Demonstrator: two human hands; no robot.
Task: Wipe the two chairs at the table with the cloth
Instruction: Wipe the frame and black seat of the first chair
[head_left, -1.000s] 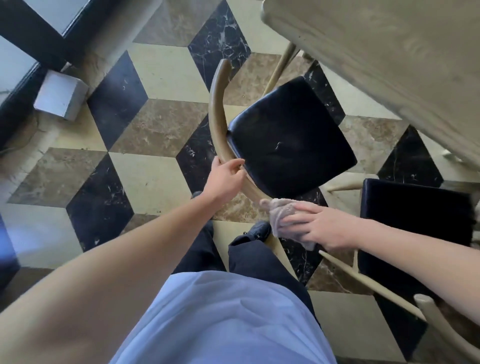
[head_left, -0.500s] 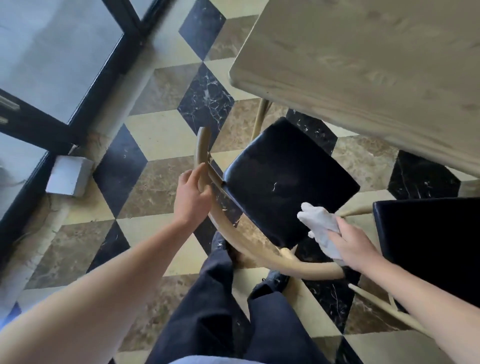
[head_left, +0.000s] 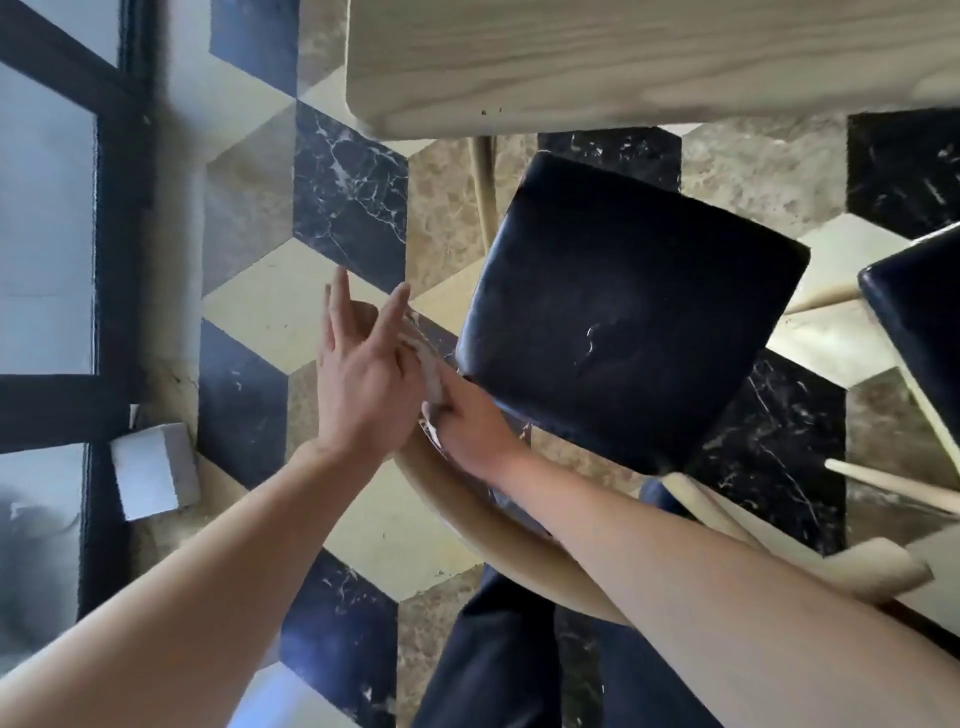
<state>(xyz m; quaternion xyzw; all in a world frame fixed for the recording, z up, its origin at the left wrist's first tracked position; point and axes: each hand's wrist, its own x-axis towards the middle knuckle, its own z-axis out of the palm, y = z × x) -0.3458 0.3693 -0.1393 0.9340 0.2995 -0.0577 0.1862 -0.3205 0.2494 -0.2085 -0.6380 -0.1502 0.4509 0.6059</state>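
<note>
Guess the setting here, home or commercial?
Probably a café or restaurant dining area, though a home is possible: patterned marble floor, a light wooden table with two matching black-cushioned chairs, one beside the other, and a dark-framed window.

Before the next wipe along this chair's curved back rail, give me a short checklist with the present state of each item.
1. Cloth in right hand: ok, mostly hidden.
2. Cloth pressed on the back rail: cannot tell, hands cover the contact.
3. Left hand steadying the chair: not ok, fingers spread, no grip.
4. Black seat free of objects: ok.
5. Second chair within view: ok, at right edge.
</note>
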